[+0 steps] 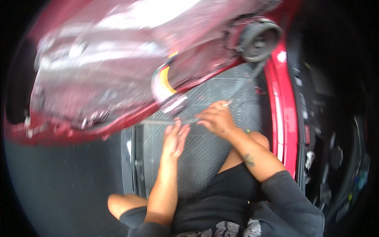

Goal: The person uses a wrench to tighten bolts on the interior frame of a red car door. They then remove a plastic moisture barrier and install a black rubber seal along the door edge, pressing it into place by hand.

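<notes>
A long, thin grey strip (244,85) slants down from below the round speaker (258,40) to my right hand (217,118). Its fingers are closed on the strip, which carries on leftward under the door's lower edge. My left hand (174,138) has its fingers stretched out and apart, their tips touching the strip. Above both hands is a red car door (130,118) without its inner trim, covered by a clear plastic sheet (110,63). A curved flap with a yellow band (165,81) hangs near the door's lower edge. Motion blurs the door's details.
Beneath my hands lies a grey textured mat (205,158). A red car sill (280,118) runs along the right, with the dark car interior (331,118) beyond it. Left of the mat is a dark floor (71,181). My bent knees frame the mat's near end.
</notes>
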Motion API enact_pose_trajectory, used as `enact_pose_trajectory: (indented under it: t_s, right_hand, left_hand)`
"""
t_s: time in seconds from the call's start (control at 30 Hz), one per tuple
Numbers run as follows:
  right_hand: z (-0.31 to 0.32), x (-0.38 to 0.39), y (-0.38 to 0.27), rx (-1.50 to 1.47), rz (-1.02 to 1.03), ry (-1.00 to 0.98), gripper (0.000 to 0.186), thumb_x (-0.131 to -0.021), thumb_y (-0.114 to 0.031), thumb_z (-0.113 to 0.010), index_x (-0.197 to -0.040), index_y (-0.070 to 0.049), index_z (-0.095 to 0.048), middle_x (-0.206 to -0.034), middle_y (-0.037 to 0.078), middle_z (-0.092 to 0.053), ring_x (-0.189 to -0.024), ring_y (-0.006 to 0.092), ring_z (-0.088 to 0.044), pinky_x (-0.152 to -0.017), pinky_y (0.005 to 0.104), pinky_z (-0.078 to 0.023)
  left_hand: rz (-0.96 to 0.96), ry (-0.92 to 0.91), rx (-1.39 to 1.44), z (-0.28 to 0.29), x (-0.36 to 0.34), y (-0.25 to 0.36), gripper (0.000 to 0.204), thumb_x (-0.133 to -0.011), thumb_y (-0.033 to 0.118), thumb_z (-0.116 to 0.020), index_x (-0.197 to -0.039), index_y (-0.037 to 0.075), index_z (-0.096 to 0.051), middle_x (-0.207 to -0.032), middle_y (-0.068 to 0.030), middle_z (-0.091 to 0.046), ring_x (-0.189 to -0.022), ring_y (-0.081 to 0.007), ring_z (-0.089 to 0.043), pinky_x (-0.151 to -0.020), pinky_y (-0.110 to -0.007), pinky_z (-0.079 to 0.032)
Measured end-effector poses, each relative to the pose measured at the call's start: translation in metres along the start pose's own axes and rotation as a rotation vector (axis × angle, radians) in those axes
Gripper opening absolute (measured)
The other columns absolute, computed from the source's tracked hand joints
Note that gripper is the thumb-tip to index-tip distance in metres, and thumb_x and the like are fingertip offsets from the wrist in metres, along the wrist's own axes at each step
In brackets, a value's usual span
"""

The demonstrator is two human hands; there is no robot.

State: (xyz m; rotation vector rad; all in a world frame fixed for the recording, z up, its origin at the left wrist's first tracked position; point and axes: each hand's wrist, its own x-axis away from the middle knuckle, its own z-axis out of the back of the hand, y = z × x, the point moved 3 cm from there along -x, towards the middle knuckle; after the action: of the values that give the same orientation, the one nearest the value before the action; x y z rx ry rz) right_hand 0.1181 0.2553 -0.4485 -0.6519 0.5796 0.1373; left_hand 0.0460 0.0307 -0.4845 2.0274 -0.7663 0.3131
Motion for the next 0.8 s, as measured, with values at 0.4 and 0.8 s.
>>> enact_pose_trajectory:
  t_s: [0.4,0.8]
  right_hand:
    - [0.279,0.012,0.03,0.183,-0.066,0.372,0.031,-0.084,-0.025,-0.085,-0.112,-0.013,-0.08,-0.112,0.004,-0.073,-0.117,0.0274,-0.064,-0.109,0.0509,-0.045]
    - [0.79,0.236,-0.085,0.866,-0.919,1.144,0.018,-0.098,-0.014,-0.074,-0.11,-0.002,-0.08,-0.106,0.015,-0.082,-0.096,0.0253,-0.078,-0.09,0.0384,-0.059]
  left_hand:
    - [-0.056,-0.11,-0.07,-0.118,-0.021,-0.109,0.028,-0.107,0.007,-0.07,-0.132,-0.004,-0.062,-0.128,-0.0164,-0.071,-0.117,-0.0258,-0.071,-0.11,-0.036,-0.059]
    - [0.057,-0.014,0.105,-0.139,-0.052,-0.099,0.058,-0.106,0.019,-0.075,-0.156,0.005,-0.051,-0.156,-0.0113,-0.056,-0.141,-0.0236,-0.06,-0.109,-0.04,-0.05]
